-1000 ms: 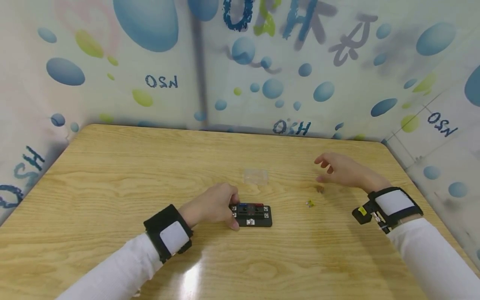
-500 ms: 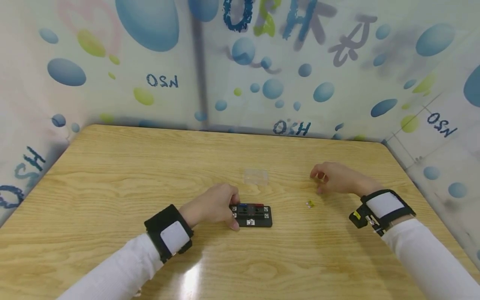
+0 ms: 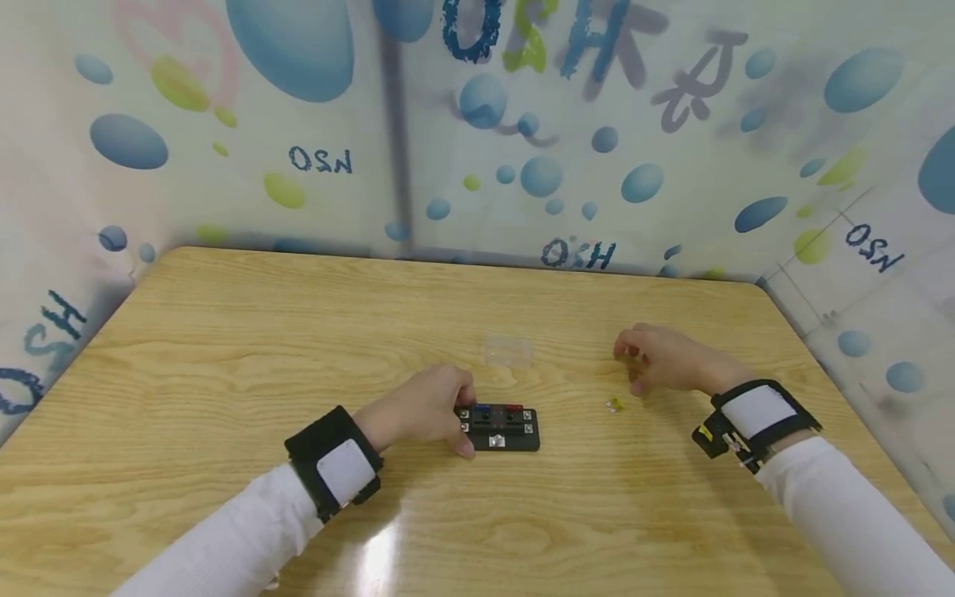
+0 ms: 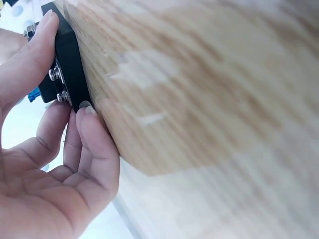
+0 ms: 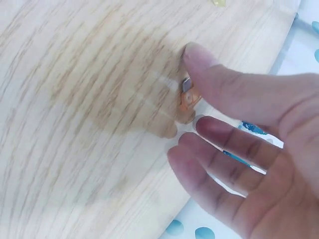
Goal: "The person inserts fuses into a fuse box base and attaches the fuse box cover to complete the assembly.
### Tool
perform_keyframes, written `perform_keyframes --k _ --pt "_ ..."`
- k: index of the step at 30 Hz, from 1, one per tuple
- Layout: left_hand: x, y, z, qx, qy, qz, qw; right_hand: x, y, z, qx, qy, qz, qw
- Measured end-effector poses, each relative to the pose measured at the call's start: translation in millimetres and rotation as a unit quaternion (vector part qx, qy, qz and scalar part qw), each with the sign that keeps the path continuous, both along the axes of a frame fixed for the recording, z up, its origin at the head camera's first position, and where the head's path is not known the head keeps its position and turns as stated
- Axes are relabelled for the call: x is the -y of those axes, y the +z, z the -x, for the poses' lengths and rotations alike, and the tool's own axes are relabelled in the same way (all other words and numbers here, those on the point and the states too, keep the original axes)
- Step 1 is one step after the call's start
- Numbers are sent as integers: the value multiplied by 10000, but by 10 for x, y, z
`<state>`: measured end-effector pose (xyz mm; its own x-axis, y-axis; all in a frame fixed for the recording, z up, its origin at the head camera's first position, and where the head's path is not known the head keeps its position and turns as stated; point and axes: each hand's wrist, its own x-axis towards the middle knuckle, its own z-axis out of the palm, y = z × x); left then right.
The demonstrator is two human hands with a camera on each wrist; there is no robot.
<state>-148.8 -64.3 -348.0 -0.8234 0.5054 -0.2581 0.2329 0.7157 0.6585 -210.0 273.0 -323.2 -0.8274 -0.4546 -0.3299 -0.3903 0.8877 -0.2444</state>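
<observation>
A black fuse block (image 3: 500, 427) with metal screw terminals lies on the table; a blue piece and a red piece show along its back edge. My left hand (image 3: 429, 406) grips its left end, thumb on the front side and fingers at the back. In the left wrist view the block's dark base (image 4: 74, 64) lies between thumb and fingertips. My right hand (image 3: 667, 356) is low over the table at the right. Its thumb and fingers stand apart around an orange blade fuse (image 5: 189, 98), which the hand hides in the head view.
A small yellow blade fuse (image 3: 614, 405) lies just left of my right hand. Behind the block is a clear plastic cover (image 3: 510, 351). The wooden table (image 3: 298, 315) ends at a patterned wall sheet (image 3: 336, 207).
My right hand has come down and slightly left to the orange fuse, its fingers drawing closer together. The left hand and the fuse block have stayed in place.
</observation>
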Motion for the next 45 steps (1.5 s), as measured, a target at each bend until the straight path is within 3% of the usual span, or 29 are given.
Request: perform_keyframes --k 18,28,36,45 --pt "1 1 -8 -46 -72 18 10000 8 -50 -15 -436 432 -17 9981" --pt "4 -17 -2 -80 -71 13 9999 34 -85 -19 -358 261 -103 9990" --pt "8 -12 25 -101 -112 11 9999 59 -34 0 -105 -335 -281 9990" --pt "10 0 10 -60 -128 -14 9999 49 -31 2 20 -212 -285 9994"
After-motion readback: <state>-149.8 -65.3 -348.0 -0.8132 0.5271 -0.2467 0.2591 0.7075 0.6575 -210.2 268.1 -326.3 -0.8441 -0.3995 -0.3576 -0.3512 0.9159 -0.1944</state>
